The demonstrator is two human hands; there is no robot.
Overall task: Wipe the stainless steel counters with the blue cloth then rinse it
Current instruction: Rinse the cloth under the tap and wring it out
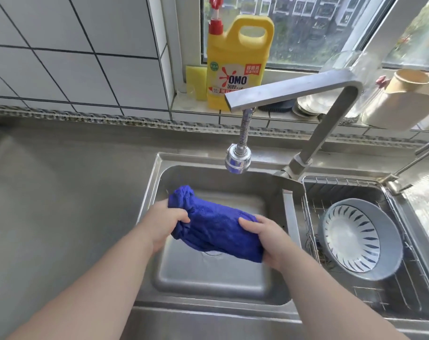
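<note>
The blue cloth (215, 224) is bunched into a roll and held above the left sink basin (208, 278), below the faucet's spray head (238, 161). My left hand (165, 220) grips the cloth's left end. At the other end my right hand (267, 238) grips it, with the thumb on top. I see no water running from the spray head. The stainless steel counter (61, 204) stretches to the left of the sink.
The right basin holds a wire rack (404, 298) with a grey-rimmed bowl (360, 238). On the window sill stand a yellow detergent bottle (238, 65), a yellow sponge (196, 82), a glass jar and a cream container (404, 99). The faucet arm (294, 89) crosses above the sink.
</note>
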